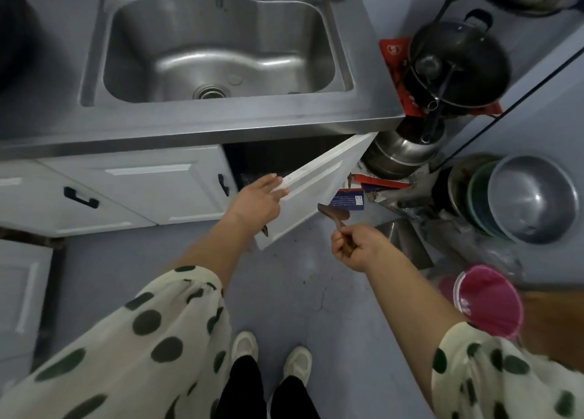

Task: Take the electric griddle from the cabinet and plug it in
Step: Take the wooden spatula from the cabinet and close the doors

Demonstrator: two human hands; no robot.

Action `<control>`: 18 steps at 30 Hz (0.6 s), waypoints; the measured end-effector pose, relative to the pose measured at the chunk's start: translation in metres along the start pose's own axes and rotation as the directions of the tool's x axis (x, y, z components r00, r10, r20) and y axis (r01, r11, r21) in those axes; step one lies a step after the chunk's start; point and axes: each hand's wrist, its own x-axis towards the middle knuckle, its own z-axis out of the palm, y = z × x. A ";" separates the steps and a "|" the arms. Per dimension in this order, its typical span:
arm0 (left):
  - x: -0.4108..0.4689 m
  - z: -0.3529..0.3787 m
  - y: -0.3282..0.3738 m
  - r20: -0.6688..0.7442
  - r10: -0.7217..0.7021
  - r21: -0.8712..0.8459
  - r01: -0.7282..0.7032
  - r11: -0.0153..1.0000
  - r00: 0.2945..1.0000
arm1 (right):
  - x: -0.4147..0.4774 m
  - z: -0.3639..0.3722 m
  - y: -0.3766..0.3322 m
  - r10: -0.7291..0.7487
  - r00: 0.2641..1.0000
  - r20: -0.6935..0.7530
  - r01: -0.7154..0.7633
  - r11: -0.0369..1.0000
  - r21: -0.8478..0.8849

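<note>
Under the steel sink (pixel 218 49) a white cabinet door (pixel 319 185) stands swung partly open. My left hand (pixel 257 199) holds the door's top edge, fingers over it. Behind the door the cabinet opening (pixel 268 156) is dark, and no electric griddle can be made out inside. My right hand (pixel 355 249) grips the handle of a brown wooden spatula (pixel 333 216), whose blade points up toward the door's lower edge.
A shut white door with a black handle (pixel 80 197) lies to the left. On the right a rack holds a black pot (pixel 458 61), a steel pot (pixel 401 153) and stacked bowls (pixel 531 197). A pink bucket (pixel 488 301) stands on the floor near my feet.
</note>
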 end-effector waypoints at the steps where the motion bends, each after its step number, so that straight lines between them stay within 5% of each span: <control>1: 0.002 0.003 -0.004 -0.009 -0.011 0.000 0.011 1.000 1.000 | 0.000 0.002 0.000 0.004 1.000 0.002 -0.004 1.000 0.004; 18: 0.037 0.033 -0.029 0.071 -0.203 0.206 0.185 0.961 0.977 | 0.010 0.037 -0.004 0.021 1.000 -0.005 -0.021 0.998 -0.053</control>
